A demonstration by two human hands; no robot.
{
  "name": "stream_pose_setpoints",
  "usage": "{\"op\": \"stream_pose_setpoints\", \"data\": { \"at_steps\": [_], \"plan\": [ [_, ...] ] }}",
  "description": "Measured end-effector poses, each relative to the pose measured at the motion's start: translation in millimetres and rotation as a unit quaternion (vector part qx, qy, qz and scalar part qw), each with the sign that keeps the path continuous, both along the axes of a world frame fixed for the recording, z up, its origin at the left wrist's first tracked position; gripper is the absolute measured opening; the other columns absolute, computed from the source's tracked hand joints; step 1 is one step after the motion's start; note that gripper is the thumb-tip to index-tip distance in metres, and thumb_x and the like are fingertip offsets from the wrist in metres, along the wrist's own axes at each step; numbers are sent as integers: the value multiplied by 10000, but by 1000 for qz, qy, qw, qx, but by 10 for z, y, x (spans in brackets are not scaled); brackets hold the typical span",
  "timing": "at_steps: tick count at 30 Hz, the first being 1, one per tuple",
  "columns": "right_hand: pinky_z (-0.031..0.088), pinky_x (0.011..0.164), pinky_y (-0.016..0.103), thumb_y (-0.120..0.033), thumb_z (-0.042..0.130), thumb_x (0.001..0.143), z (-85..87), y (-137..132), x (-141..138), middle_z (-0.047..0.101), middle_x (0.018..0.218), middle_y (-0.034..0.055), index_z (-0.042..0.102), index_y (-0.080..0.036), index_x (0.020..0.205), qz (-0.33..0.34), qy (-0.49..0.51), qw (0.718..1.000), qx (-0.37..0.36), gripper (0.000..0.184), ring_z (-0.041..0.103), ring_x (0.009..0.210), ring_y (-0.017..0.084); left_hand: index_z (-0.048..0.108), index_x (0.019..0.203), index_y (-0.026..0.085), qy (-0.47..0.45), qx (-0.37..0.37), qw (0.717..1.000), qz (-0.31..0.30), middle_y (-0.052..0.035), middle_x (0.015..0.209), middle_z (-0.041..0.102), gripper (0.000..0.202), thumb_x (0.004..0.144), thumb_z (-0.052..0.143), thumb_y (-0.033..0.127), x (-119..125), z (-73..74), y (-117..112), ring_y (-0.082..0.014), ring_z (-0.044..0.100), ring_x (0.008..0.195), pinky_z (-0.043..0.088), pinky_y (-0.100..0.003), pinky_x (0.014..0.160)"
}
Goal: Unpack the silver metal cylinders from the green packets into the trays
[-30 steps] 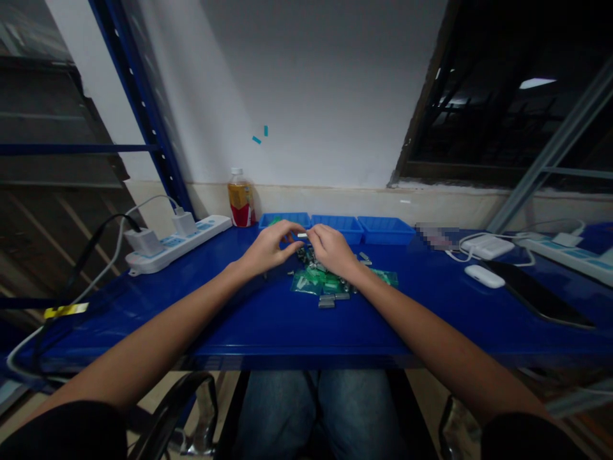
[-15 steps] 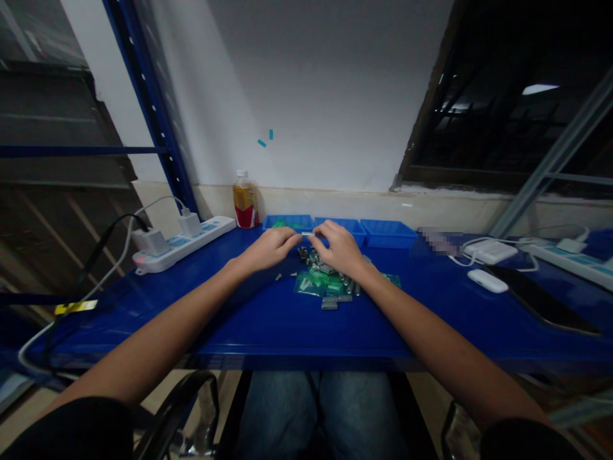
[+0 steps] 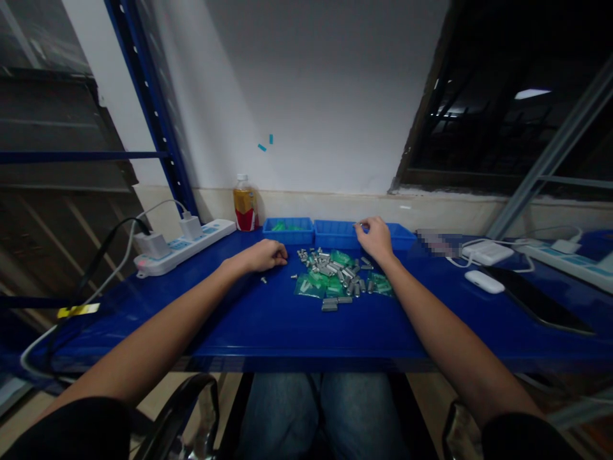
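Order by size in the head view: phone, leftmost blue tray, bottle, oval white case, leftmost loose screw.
1. Phone
2. Leftmost blue tray and bottle: too alike to rank
3. Oval white case
4. Leftmost loose screw

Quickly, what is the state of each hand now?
Left hand: loosely closed; contents cannot be told.
Right hand: closed in a pinch; contents too small to tell.

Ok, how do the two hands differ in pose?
The left hand is beside the metal parts; the right hand is farther back, at the blue trays. The left hand's fingers curl inward; the right hand's fingers look stretched into a pinch. Both are bare; whether either holds anything is unclear.
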State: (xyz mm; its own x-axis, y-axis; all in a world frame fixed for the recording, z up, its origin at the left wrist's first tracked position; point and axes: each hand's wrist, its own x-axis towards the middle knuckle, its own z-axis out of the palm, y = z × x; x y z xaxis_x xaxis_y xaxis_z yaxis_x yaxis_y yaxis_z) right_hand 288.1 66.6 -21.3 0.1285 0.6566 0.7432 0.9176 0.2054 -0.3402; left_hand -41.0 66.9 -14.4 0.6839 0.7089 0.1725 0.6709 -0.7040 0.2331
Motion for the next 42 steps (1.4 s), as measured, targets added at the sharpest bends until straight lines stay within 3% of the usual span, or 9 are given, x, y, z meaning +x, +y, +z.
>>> {"op": "stream_pose_setpoints", "data": {
  "at_steps": [2, 6, 13, 17, 20, 30, 37, 42],
  "plan": [
    [408, 774, 349, -309, 516, 789, 6, 13, 93, 610, 836, 119, 671, -134, 863, -11, 14, 1000, 2, 245, 546, 837, 249, 665, 795, 178, -4, -3, 1000, 4, -34, 723, 655, 174, 743, 594, 327, 4, 0, -3, -156, 588, 625, 414, -225, 576],
    [414, 772, 350, -284, 519, 755, -3, 17, 294, 618, 846, 114, 677, -141, 892, -55, 53, 997, 0, 254, 553, 831, 246, 639, 730, 181, -15, 0, 1000, -4, -44, 784, 645, 135, 720, 626, 315, 1, 32, -40, -173, 593, 715, 425, -241, 649],
    [425, 697, 327, -349, 538, 753, 41, -21, 447, 642, 772, 103, 673, -142, 797, -88, 105, 991, 8, 251, 583, 740, 231, 589, 809, 181, -26, -16, 999, -38, -5, 701, 613, 76, 765, 557, 235, 63, 76, -153, -141, 565, 618, 407, -214, 572],
    [414, 618, 308, -437, 545, 749, 102, -47, 394, 633, 653, 66, 656, -156, 697, -68, 140, 988, -1, 306, 579, 630, 208, 576, 894, 182, -34, -12, 998, -54, -15, 782, 604, 191, 720, 515, 134, 115, 70, -207, -150, 565, 684, 427, -223, 621],
    [423, 626, 305, -411, 559, 716, 138, -49, 362, 643, 658, 61, 669, -148, 745, -32, 183, 982, -5, 287, 587, 628, 203, 566, 942, 177, -47, -2, 997, -57, -43, 873, 600, 243, 733, 470, 99, 142, 44, -217, -168, 570, 784, 440, -249, 710],
    [472, 638, 311, -366, 553, 669, 159, -13, 317, 651, 716, 69, 631, -152, 818, 44, 225, 973, -16, 271, 600, 655, 196, 521, 985, 188, -158, -44, 986, -30, -18, 824, 556, 160, 836, 540, 239, 211, -131, -212, -148, 549, 723, 454, -257, 672],
    [475, 717, 330, -296, 543, 756, 88, -18, 142, 678, 790, 54, 618, -181, 845, 102, 102, 989, -13, 164, 626, 740, 202, 523, 961, 193, -176, -58, 981, -52, -27, 905, 552, 131, 845, 487, 146, 336, -175, -323, -150, 549, 807, 442, -266, 734],
    [421, 815, 368, -249, 520, 823, 25, -2, 81, 679, 855, 76, 661, -182, 819, 60, -34, 996, -52, 155, 577, 863, 241, 549, 940, 185, -183, -61, 979, -62, -30, 897, 566, 94, 868, 492, 201, 363, -97, -366, -150, 552, 799, 441, -270, 725]
  ]
}}
